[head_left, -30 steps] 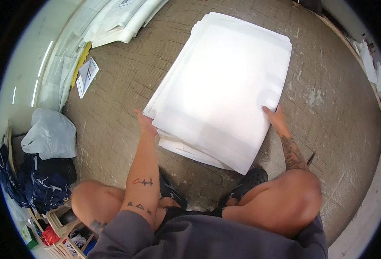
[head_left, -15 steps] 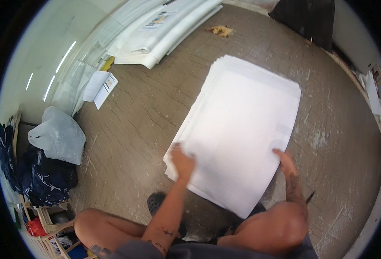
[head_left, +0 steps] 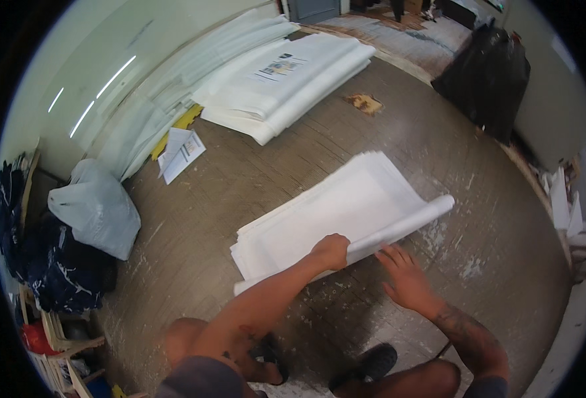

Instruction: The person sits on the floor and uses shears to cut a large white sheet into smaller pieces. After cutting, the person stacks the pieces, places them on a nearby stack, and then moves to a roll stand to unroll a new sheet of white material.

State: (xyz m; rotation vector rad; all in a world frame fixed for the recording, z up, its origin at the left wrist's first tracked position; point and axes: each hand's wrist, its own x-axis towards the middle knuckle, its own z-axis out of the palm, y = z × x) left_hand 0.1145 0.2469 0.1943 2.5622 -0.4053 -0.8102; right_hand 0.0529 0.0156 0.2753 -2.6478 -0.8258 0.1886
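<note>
We can pass over the floor (head_left: pixel 180 245) between the sheets (head_left: pixel 323 209) and the plastic bag (head_left: pixel 100 212) near the floor's left edge, or right of the sheets. The paper stack (head_left: pixel 253 103) blocks us toward the far-left corner, the black bag (head_left: pixel 485 79) toward the far-right.

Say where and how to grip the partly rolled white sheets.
Likely the rolled edge of the white sheets, from the person's side: it's raised, rounded and faces the person, while the rest lies flat on the floor. The left hand is at its middle; its right end looks free.
</note>
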